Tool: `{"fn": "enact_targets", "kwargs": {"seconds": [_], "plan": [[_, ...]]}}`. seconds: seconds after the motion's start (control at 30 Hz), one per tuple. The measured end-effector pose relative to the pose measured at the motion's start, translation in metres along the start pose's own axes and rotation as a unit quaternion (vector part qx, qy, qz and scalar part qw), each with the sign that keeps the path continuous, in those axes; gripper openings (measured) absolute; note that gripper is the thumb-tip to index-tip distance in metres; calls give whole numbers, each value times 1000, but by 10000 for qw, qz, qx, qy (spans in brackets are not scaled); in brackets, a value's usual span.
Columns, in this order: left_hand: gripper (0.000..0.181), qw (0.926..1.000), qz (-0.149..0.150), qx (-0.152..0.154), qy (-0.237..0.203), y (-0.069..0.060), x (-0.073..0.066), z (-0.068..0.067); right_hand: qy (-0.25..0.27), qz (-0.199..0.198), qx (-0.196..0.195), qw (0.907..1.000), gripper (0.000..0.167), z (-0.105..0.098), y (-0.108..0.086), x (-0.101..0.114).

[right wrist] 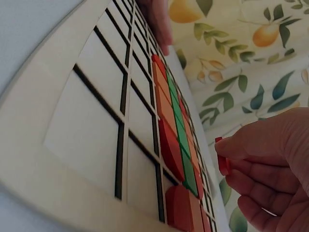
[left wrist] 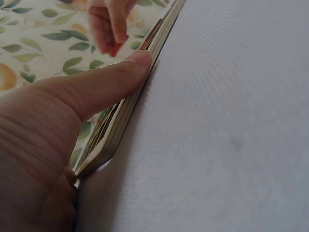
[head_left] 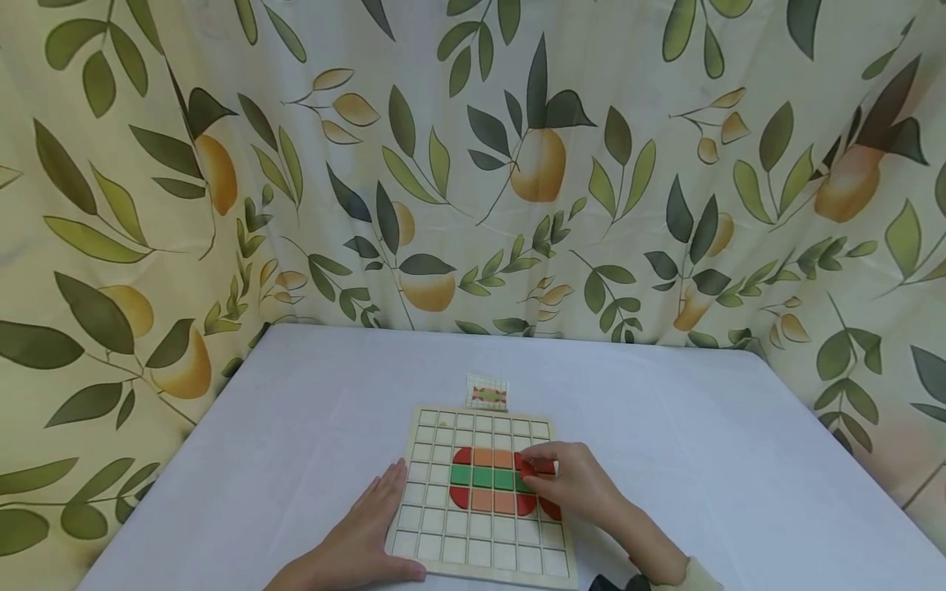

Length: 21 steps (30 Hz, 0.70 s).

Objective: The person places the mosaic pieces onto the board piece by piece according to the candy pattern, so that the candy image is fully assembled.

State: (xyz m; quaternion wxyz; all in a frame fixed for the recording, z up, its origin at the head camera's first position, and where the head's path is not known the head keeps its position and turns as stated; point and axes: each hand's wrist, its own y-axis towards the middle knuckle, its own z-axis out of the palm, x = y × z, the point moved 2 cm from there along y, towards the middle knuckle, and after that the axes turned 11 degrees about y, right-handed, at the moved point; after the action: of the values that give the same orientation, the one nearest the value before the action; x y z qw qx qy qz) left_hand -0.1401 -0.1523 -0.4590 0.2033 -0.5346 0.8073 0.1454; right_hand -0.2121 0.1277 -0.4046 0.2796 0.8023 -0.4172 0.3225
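A pale wooden grid board (head_left: 432,521) lies on the table. Across its middle run green tiles (head_left: 482,477), with orange tiles (head_left: 482,500) above and below them and red rounded tiles (head_left: 460,497) at the corners. My right hand (head_left: 576,480) pinches a small red tile (right wrist: 222,158) between thumb and fingers, held just off the board near the right end of the pattern. Another red tile (head_left: 550,510) sits at the board's right edge, partly behind this hand. My left hand (head_left: 365,533) rests along the board's left side, fingers straight, its thumb touching the front edge.
A small card (head_left: 488,394) with a candy-shaped grid picture stands or lies just behind the board. A white cloth (head_left: 310,427) covers the table. Behind it hangs a curtain (head_left: 458,205) printed with leaves and fruit.
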Motion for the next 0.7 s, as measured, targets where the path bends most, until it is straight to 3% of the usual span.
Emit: {"fn": "enact_targets", "kwargs": {"seconds": [0.7], "plan": [[129,9999,-102,92,22,0,0,1,9,-307,258,9992,20,25,36,12]]}}
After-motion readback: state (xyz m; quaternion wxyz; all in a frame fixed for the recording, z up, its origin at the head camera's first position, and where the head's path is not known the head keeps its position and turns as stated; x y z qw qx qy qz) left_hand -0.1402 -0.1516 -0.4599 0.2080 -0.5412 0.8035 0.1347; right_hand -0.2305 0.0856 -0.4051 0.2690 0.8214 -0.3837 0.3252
